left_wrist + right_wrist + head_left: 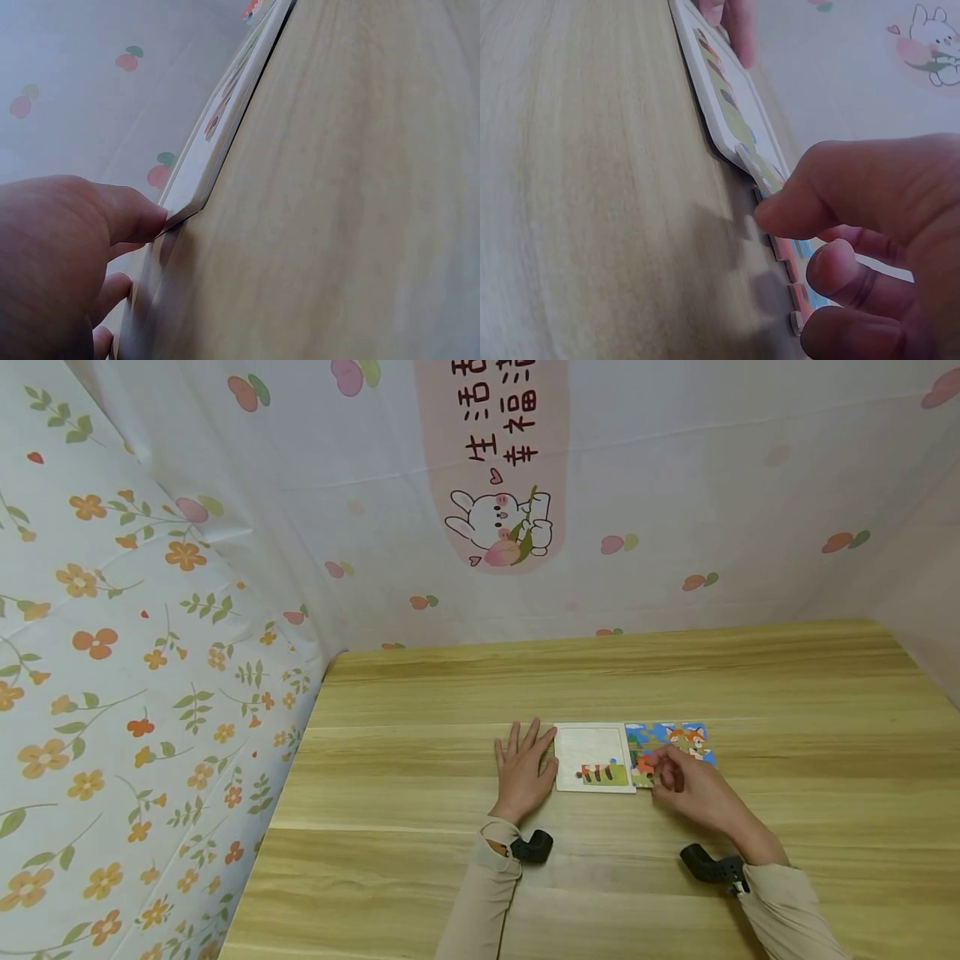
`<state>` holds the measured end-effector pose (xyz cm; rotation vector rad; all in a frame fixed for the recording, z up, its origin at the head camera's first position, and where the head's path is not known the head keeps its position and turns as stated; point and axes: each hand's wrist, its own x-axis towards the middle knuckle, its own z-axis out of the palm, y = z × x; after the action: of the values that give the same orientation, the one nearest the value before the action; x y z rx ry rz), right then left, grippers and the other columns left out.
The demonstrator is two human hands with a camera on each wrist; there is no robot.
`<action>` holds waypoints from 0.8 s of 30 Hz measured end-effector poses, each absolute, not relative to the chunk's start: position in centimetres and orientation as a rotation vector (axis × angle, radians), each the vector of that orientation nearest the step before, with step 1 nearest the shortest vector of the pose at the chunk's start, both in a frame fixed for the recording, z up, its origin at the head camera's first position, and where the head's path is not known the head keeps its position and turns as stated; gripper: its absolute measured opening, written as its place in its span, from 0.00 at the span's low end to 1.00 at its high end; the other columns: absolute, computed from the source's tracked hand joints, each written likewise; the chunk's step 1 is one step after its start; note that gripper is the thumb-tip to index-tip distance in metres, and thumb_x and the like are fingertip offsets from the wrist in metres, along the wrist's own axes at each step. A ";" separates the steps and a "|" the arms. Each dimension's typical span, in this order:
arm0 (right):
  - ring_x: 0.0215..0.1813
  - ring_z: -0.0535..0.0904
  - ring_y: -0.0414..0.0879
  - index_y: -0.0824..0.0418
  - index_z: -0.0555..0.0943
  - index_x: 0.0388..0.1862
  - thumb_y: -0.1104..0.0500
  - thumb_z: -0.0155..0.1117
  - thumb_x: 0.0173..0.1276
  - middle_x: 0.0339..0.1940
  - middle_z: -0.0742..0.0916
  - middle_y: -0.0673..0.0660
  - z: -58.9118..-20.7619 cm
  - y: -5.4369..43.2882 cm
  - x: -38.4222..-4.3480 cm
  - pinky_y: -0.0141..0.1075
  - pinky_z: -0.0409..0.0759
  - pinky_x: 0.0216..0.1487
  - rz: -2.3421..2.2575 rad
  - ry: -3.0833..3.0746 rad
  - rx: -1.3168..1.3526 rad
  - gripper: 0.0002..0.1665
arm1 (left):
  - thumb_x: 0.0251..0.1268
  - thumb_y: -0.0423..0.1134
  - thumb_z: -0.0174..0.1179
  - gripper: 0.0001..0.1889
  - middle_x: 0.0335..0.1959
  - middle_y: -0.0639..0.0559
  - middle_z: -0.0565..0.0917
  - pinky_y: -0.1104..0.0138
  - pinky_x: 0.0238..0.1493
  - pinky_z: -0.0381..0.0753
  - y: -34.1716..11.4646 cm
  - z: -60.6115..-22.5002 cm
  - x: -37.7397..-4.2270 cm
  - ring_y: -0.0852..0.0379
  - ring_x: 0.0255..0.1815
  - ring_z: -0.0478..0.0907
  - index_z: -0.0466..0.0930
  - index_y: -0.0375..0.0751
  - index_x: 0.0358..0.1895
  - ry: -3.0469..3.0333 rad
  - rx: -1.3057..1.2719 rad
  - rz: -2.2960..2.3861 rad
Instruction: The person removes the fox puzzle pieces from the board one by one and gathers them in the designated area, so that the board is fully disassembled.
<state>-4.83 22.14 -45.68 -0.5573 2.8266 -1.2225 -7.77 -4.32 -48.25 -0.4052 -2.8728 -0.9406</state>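
Observation:
A white puzzle tray (588, 745) lies flat on the table, with a few joined puzzle pieces (604, 775) in its lower right part, green with dark-striped shapes. My left hand (522, 777) lies spread at the tray's left side; in the left wrist view its thumb (142, 214) touches the tray's corner. Beside the tray's right edge, my right hand (701, 797) pinches a puzzle piece (759, 171) between thumb and finger, slanting at the tray's rim. Under and behind that hand is a colourful group of puzzle pieces (693, 735) with a fox picture, partly covered.
The wood-grain table (420, 760) extends around the tray on all sides. A printed curtain (337, 485) hangs behind it, and a flowered cloth (135, 693) hangs at the left. Black wrist-worn cameras (534, 847) sit on both wrists.

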 end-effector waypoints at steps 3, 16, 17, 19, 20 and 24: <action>0.24 0.64 0.35 0.66 0.74 0.43 0.71 0.64 0.50 0.21 0.70 0.48 -45.7 22.2 -4.8 0.29 0.62 0.25 -1.196 2.823 -0.526 0.19 | 0.64 0.41 0.52 0.24 0.70 0.47 0.62 0.38 0.64 0.38 -4.3 -48.3 -7.7 0.42 0.72 0.47 0.71 0.48 0.64 -2.871 -0.406 -0.941; 0.23 0.63 0.33 0.65 0.73 0.39 0.72 0.63 0.49 0.20 0.69 0.48 -46.0 22.9 -4.1 0.29 0.61 0.24 -1.242 2.815 -0.557 0.16 | 0.64 0.41 0.52 0.24 0.70 0.48 0.61 0.39 0.64 0.38 -4.3 -48.3 -7.7 0.42 0.72 0.46 0.70 0.48 0.65 -2.889 -0.406 -0.934; 0.23 0.62 0.33 0.64 0.73 0.38 0.72 0.63 0.49 0.20 0.69 0.47 -46.1 22.9 -4.0 0.29 0.61 0.24 -1.240 2.815 -0.561 0.16 | 0.64 0.41 0.52 0.24 0.70 0.48 0.61 0.39 0.64 0.38 -4.3 -48.3 -7.7 0.42 0.72 0.46 0.70 0.48 0.65 -2.889 -0.406 -0.935; 0.22 0.61 0.33 0.64 0.73 0.38 0.73 0.62 0.49 0.19 0.68 0.47 -46.2 23.0 -4.0 0.29 0.60 0.25 -1.241 2.810 -0.567 0.16 | 0.64 0.41 0.52 0.24 0.70 0.48 0.61 0.39 0.64 0.38 -4.3 -48.3 -7.7 0.42 0.72 0.46 0.70 0.48 0.65 -2.889 -0.407 -0.935; 0.21 0.60 0.32 0.64 0.73 0.39 0.73 0.62 0.49 0.18 0.67 0.46 -46.2 23.0 -3.9 0.29 0.60 0.25 -1.242 2.809 -0.570 0.17 | 0.64 0.40 0.52 0.24 0.70 0.48 0.62 0.39 0.64 0.38 -4.3 -48.3 -7.7 0.42 0.72 0.46 0.70 0.48 0.65 -2.888 -0.407 -0.933; 0.20 0.58 0.32 0.64 0.74 0.40 0.73 0.63 0.49 0.17 0.66 0.45 -46.3 23.0 -3.8 0.29 0.59 0.24 -1.233 2.809 -0.572 0.18 | 0.64 0.40 0.52 0.24 0.70 0.48 0.61 0.39 0.64 0.38 -4.3 -48.3 -7.7 0.42 0.72 0.46 0.70 0.49 0.65 -2.893 -0.409 -0.923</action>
<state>-3.77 23.03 -46.31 -0.5716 2.8094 -1.2328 -7.69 -4.28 -48.27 -0.4094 -2.8925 -0.9233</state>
